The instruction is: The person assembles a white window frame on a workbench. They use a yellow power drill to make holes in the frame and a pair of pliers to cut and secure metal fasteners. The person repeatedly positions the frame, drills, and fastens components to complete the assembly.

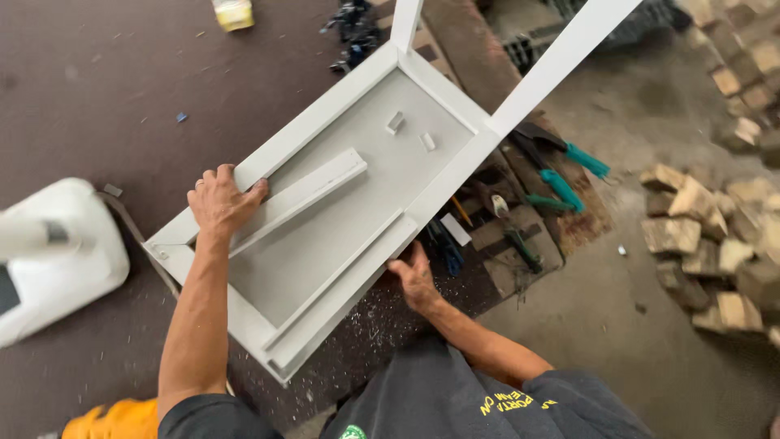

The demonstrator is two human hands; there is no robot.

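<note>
On opposite rims, both hands [221, 203] [416, 280] clasp the upturned white table [357, 187].

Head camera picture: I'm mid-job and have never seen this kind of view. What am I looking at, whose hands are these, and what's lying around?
There is no machine here: a person wears one camera on the head, looking down at their own two bare hands. Both hands grip a white-painted wooden table turned upside down, its legs pointing up toward the camera. The left hand rests on the far side rail with fingers curled over the edge. The right hand takes the near rail from below. The table lies on a dark brown workbench top dusted with shavings. Beside it are green-handled pliers, a white plastic container at the left and a small yellow object at the far edge. Rough wooden blocks are piled on the grey floor at the right.
</note>
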